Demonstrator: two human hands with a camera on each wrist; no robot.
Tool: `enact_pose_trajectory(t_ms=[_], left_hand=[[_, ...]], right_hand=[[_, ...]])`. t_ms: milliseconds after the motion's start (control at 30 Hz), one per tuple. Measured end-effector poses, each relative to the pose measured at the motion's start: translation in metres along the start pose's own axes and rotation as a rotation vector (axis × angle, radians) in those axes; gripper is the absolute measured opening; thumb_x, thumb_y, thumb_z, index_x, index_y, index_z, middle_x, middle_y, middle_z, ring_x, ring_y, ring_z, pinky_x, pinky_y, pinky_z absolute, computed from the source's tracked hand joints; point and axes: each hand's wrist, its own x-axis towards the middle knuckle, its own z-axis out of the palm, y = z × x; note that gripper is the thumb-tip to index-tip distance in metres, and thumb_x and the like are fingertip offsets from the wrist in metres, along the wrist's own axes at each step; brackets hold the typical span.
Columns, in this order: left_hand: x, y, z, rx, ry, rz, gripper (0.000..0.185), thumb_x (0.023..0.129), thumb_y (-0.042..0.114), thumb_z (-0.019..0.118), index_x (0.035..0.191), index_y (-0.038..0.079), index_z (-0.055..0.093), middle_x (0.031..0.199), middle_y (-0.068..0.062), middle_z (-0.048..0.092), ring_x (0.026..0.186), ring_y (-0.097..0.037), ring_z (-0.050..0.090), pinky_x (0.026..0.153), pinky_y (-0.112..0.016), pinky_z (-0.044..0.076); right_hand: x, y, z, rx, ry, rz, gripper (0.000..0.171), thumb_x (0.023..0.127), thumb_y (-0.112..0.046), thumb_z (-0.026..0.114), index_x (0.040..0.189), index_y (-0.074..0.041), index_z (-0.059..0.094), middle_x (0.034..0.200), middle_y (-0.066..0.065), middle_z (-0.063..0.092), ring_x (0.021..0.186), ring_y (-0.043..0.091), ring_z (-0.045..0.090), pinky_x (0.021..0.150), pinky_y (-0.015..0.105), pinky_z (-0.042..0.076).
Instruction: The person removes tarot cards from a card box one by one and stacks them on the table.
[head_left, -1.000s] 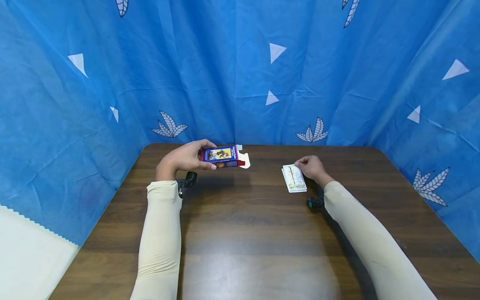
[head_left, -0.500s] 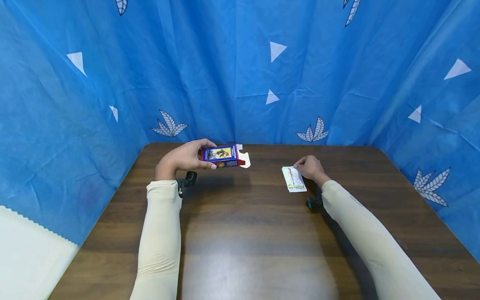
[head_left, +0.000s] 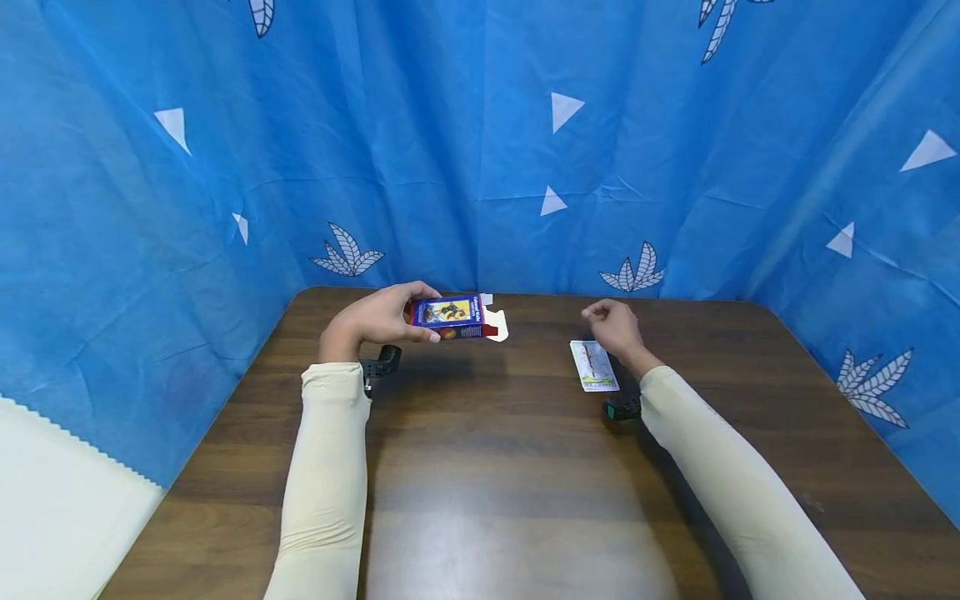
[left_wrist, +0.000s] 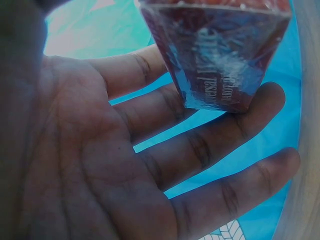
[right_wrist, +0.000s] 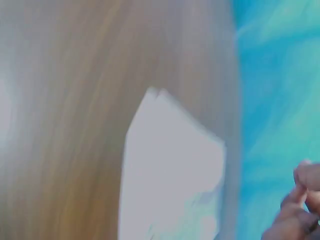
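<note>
Blue cardboard card box (head_left: 452,317), flap open, held above far-left part of dark wood counter (head_left: 495,467), blue leaf-print curtain (head_left: 480,150) behind. Left hand (head_left: 367,321) is grip here: fingers over top, thumb under near edge, clamped on box's left end. Risk imo: box hangs out past fingertips, open flap points right, so a tilt could slip it. Small white card stack (head_left: 594,367) flat on counter, right side. Right hand (head_left: 617,327) hovers just behind stack, loosely curled, holding nothing, not touching it.
</note>
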Motion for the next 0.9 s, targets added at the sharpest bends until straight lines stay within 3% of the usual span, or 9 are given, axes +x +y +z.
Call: enact_pose_trajectory(t_ms=[133,200,267,400,533,700,900], left_hand=[[0.001,0.003,0.002,0.008,0.0,-0.011,0.076,0.078,0.041,0.082,0.14,0.014,0.046,0.133,-0.012,0.054,0.118,-0.031,0.053,0.101,-0.048,0.05],[0.002,0.003,0.002,0.009,0.003,-0.013,0.076,0.078,0.041,0.082,0.14,0.014,0.046,0.133,-0.012,0.054,0.118,-0.031,0.053,0.101,-0.048,0.05],[0.003,0.004,0.003,0.007,0.004,-0.015,0.075,0.078,0.041,0.082,0.14,0.015,0.046,0.133,-0.012,0.054,0.118,-0.031,0.053,0.101,-0.048,0.05],[0.003,0.005,0.004,0.012,0.001,-0.016,0.076,0.077,0.043,0.082,0.139,0.015,0.047,0.133,-0.012,0.055,0.118,-0.031,0.054,0.1,-0.048,0.051],[0.001,0.006,0.005,0.006,-0.005,-0.014,0.077,0.077,0.044,0.083,0.138,0.015,0.047,0.133,-0.012,0.055,0.118,-0.031,0.054,0.099,-0.047,0.051],[0.001,0.007,0.007,0.005,-0.012,0.001,0.077,0.077,0.043,0.082,0.139,0.014,0.046,0.132,-0.012,0.054,0.118,-0.031,0.053,0.099,-0.047,0.052],[0.001,0.007,0.005,0.001,-0.009,0.0,0.076,0.078,0.043,0.082,0.139,0.015,0.047,0.132,-0.012,0.054,0.118,-0.031,0.054,0.1,-0.047,0.051]], right_hand=[[-0.015,-0.049,0.011,0.279,-0.13,-0.097,0.031,0.1,-0.027,0.057,0.112,0.0,0.066,0.095,0.008,0.062,0.068,0.014,0.046,0.057,0.026,0.039],[-0.022,-0.072,0.016,0.41,-0.235,-0.089,0.03,0.1,-0.028,0.058,0.111,-0.001,0.065,0.089,0.003,0.06,0.059,0.011,0.04,0.049,0.024,0.034],[-0.028,-0.09,0.022,0.474,-0.332,-0.062,0.028,0.1,-0.028,0.058,0.108,-0.002,0.065,0.081,0.001,0.058,0.051,0.01,0.035,0.044,0.024,0.029],[-0.034,-0.108,0.033,0.457,-0.481,0.008,0.028,0.1,-0.03,0.059,0.106,-0.004,0.065,0.074,0.0,0.059,0.05,0.009,0.036,0.043,0.024,0.027],[-0.035,-0.115,0.043,0.439,-0.559,0.074,0.03,0.1,-0.03,0.058,0.107,-0.003,0.065,0.076,0.002,0.059,0.05,0.009,0.035,0.044,0.023,0.026],[-0.037,-0.117,0.048,0.454,-0.591,0.112,0.024,0.101,-0.025,0.055,0.105,-0.003,0.063,0.082,0.005,0.059,0.048,0.009,0.032,0.043,0.022,0.026],[-0.037,-0.116,0.044,0.437,-0.553,0.1,0.025,0.099,-0.026,0.058,0.099,-0.002,0.064,0.077,0.003,0.055,0.049,0.008,0.032,0.043,0.022,0.025]])
